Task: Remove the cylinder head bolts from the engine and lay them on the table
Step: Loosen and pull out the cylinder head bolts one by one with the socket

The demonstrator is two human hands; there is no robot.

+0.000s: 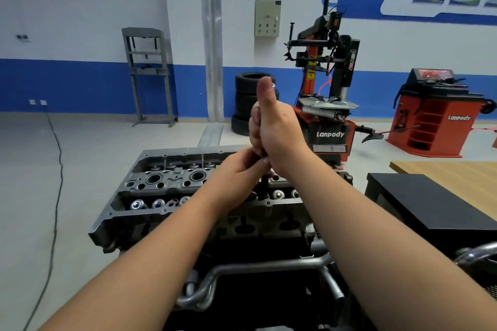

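Note:
The grey cylinder head [166,183] of the engine sits on a stand in front of me, its valve springs and spark plug wells exposed. My right hand [277,129] grips the upright handle of a tool, thumb raised on top. A dark shaft [264,185] runs straight down from my hands into the head near its middle. My left hand [242,169] pinches that shaft just below my right hand. The bolt under the tool is hidden.
A wooden table [462,183] with a black box [430,204] on it stands to the right of the engine. Metal pipes [258,274] cross below the head. Behind are a stack of tyres [243,99], a red tyre changer [328,88] and a wheel balancer [435,115].

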